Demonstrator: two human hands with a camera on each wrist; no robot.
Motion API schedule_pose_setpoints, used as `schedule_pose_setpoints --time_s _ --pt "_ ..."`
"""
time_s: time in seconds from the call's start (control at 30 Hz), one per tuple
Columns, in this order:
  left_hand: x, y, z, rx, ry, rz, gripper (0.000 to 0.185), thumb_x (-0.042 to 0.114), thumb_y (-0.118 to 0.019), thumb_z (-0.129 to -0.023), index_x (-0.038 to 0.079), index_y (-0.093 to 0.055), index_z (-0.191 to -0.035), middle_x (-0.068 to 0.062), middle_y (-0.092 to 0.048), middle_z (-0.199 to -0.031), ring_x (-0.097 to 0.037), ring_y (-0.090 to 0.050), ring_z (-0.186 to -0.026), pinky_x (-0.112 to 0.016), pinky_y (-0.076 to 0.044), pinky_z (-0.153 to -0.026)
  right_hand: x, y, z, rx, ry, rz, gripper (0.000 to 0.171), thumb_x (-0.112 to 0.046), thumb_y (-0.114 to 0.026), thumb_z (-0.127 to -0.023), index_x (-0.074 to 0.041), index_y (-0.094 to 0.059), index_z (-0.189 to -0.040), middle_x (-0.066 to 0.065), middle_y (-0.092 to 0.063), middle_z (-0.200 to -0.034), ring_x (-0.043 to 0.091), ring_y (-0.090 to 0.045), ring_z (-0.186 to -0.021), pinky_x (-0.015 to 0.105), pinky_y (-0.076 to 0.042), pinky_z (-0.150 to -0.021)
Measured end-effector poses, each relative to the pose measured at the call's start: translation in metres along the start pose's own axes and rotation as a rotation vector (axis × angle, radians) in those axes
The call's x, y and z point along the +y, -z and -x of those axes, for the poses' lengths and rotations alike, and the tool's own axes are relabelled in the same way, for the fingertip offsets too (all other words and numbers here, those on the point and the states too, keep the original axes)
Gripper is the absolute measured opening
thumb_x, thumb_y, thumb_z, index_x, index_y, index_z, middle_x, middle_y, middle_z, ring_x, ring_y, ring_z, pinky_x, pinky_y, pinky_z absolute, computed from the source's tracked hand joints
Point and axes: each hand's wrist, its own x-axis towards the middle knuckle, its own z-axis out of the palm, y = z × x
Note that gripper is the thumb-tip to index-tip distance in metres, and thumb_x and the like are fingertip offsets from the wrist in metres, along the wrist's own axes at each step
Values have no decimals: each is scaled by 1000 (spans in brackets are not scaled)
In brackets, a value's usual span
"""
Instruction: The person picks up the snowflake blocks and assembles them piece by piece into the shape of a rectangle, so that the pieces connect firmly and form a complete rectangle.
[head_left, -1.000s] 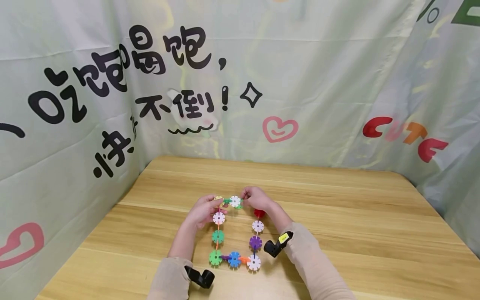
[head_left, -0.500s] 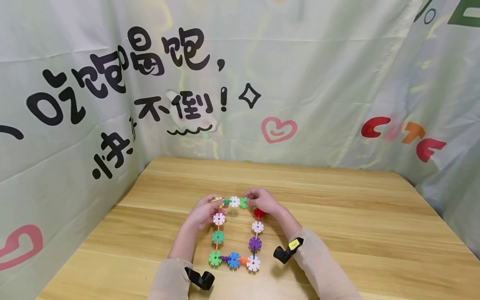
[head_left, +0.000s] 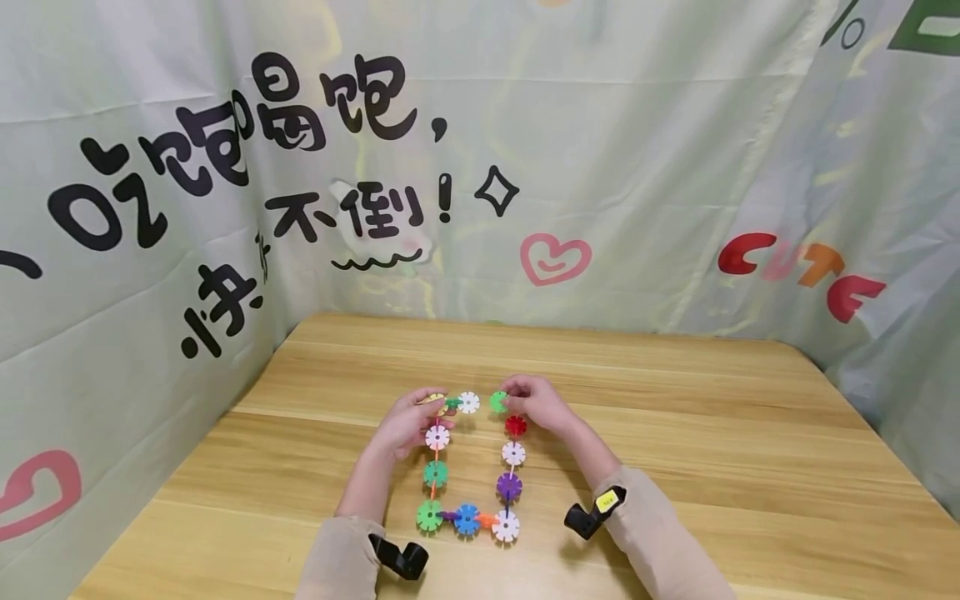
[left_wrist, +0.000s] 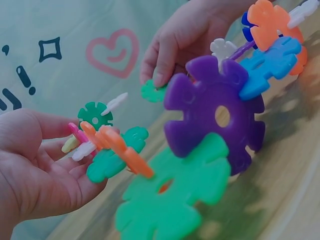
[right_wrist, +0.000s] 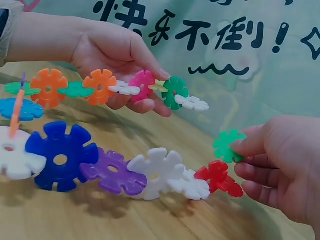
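Note:
Notched plastic snowflake discs, joined edge to edge, form a nearly square chain in the head view. My left hand [head_left: 402,425] grips its far left corner around the yellow disc [head_left: 436,404] and the pink disc [right_wrist: 142,85]. From there a dark green disc [right_wrist: 175,93] leads to a white end disc [head_left: 468,402]. My right hand [head_left: 542,404] pinches a single bright green disc [head_left: 498,402] between thumb and fingers. That disc is apart from the white end disc and just beyond the red disc [head_left: 516,426], which ends the chain's right side.
The chain's near side, with a blue disc [head_left: 467,519] at its middle, lies towards the front of the wooden table [head_left: 675,433]. A printed curtain [head_left: 637,167] stands behind and to the sides. Black wrist cameras [head_left: 399,557] sit on both sleeves.
My right hand has moved right with the bright green disc, away from the white end disc towards the red one. The left hand has stayed nearly still, holding the corner.

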Motion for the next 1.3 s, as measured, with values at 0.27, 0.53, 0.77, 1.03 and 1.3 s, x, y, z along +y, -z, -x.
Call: schedule_pose_setpoints --time_s 0.27,0.53,0.77,1.03,1.3 --pt "0 -2 0 -13 -7 0 41 10 -46 -97 -3 -40 -134 -27 -57 -113 -16 -64 -75 -25 -52 -60 -38 -2 25 55 40 22 15 3 -62 -84 9 -61 -97 13 -61 -83 17 -53 -74 25 -46 -64" --pt "2 -4 1 -16 -12 -2 40 11 -45 -97 -3 -41 -134 -28 -55 -115 -15 -63 -74 -24 -52 -59 -48 -10 31 150 65 54 12 5 -64 -81 8 -62 -93 16 -64 -82 19 -58 -74 22 -48 -63" --pt "2 -5 1 -24 -12 1 40 10 -46 -97 -3 -41 -134 -28 -56 -115 -16 -64 -76 -24 -52 -60 -40 -14 27 191 63 35 10 5 -64 -82 8 -62 -91 21 -64 -82 17 -55 -68 18 -44 -57" --pt "1 -4 0 -29 -24 1 40 13 -46 -97 -3 -41 -134 -27 -57 -114 -16 -64 -76 -24 -52 -59 -10 -18 16 223 119 8 6 -1 -67 -82 -2 -66 -88 8 -65 -77 15 -54 -67 22 -45 -57" --pt "-1 -4 2 -59 -67 8 42 17 -49 -96 -5 -41 -132 -23 -61 -108 -17 -65 -78 -26 -53 -62 -9 -20 15 224 151 7 5 0 -67 -82 -3 -65 -86 3 -65 -75 13 -55 -66 23 -48 -58"
